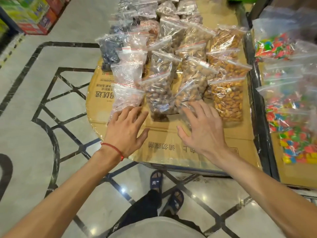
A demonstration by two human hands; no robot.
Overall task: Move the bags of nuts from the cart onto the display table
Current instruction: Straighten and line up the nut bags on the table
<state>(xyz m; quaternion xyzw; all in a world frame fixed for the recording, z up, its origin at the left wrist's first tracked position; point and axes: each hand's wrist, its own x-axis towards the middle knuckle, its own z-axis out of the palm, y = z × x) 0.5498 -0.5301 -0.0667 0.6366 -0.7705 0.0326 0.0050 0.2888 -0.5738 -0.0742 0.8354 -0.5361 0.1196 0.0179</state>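
Observation:
Several clear zip bags of nuts lie in rows on a cardboard-covered display table (164, 148). Nearest me are a pale bag (126, 97), a bag of dark brown nuts (160, 98), a bag of almonds (187, 97) and a bag of orange nuts (227, 100). My left hand (127, 128), with a red string on its wrist, is spread flat, fingertips on the pale bag's lower edge. My right hand (204, 129) is spread too, fingers resting on the almond bag's lower end. Neither hand grips a bag. No cart is visible.
Bags of coloured candy (288, 103) fill a second cardboard-lined surface to the right, past a dark metal rail (257, 107). Stacked boxes (30, 14) stand at the top left. Patterned tile floor (51, 103) lies to the left and beneath me, where my sandalled feet (164, 191) stand.

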